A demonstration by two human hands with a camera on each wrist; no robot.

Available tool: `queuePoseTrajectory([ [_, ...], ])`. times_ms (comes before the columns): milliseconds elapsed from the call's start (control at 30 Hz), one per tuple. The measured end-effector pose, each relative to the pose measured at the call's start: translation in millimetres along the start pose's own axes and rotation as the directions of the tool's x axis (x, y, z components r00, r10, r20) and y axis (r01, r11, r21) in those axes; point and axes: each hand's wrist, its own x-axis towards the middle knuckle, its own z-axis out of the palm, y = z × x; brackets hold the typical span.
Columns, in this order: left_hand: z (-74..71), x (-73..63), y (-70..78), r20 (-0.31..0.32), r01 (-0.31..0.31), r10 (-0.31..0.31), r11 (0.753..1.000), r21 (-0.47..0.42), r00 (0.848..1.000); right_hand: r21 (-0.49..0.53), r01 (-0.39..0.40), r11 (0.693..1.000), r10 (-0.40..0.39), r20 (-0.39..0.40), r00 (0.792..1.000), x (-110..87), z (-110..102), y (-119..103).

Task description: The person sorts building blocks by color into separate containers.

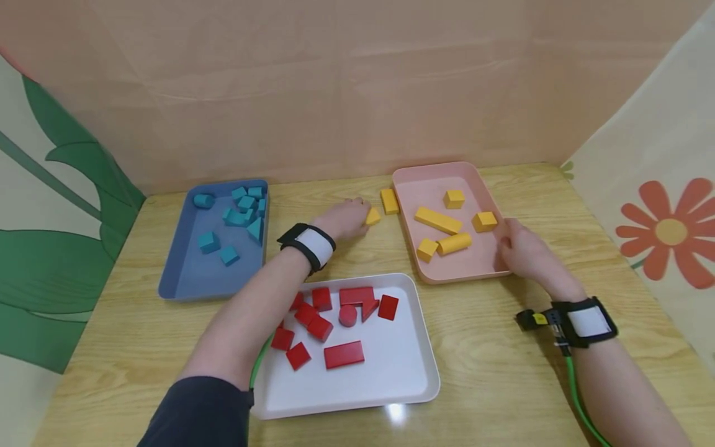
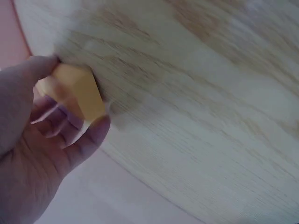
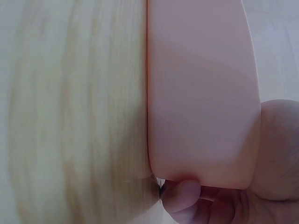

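Observation:
My left hand (image 1: 345, 218) reaches across to the middle of the table and pinches a yellow block (image 1: 373, 216). In the left wrist view, thumb and fingertips sit on either side of this angular block (image 2: 83, 91), close to the wooden surface. Just beyond it, another yellow block (image 1: 389, 201) lies beside the pink tray (image 1: 480, 261). The right hand (image 1: 527, 253) grips that tray at its near right side. In the right wrist view, fingers curl at the tray's wall (image 3: 201, 93). Several yellow blocks, among them a long bar (image 1: 438, 220) and a cylinder (image 1: 455, 243), lie inside.
A blue tray (image 1: 190, 273) with several teal blocks stands at the left. Nearer me, a white tray (image 1: 391, 372) holds several red blocks, partly covered by my left forearm. A draped cloth (image 1: 335, 93) rises behind the wooden table (image 1: 475, 360).

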Motion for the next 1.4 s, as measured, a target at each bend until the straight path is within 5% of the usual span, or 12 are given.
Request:
queuePoseTrajectory([
  [267, -0.9, -2.3, 3.7, -0.12, -0.05, 0.037, 0.993, -0.111, 0.992, -0.004, -0.009, 1.0, 0.009, 0.003, 1.0, 0.5, 0.4, -0.1],
  [700, -9.4, -4.6, 30.7, -0.134, -0.075, 0.058, 0.99, -0.123, 0.989, 0.002, -0.011, 1.0, 0.011, -0.009, 1.0, 0.6, 2.0, 0.1],
  [1033, -14.1, -6.9, 73.7, -0.123, -0.218, 0.211, 0.975, -0.047, 0.97, -0.014, 0.035, 0.999, -0.035, -0.021, 0.999, 1.3, 0.1, 1.1],
  [1400, -14.3, -4.7, 117.7, -0.119, -0.351, 0.366, 0.927, 0.135, 0.923, -0.019, 0.043, 0.999, -0.043, -0.013, 0.999, 1.7, -0.4, 2.8],
])
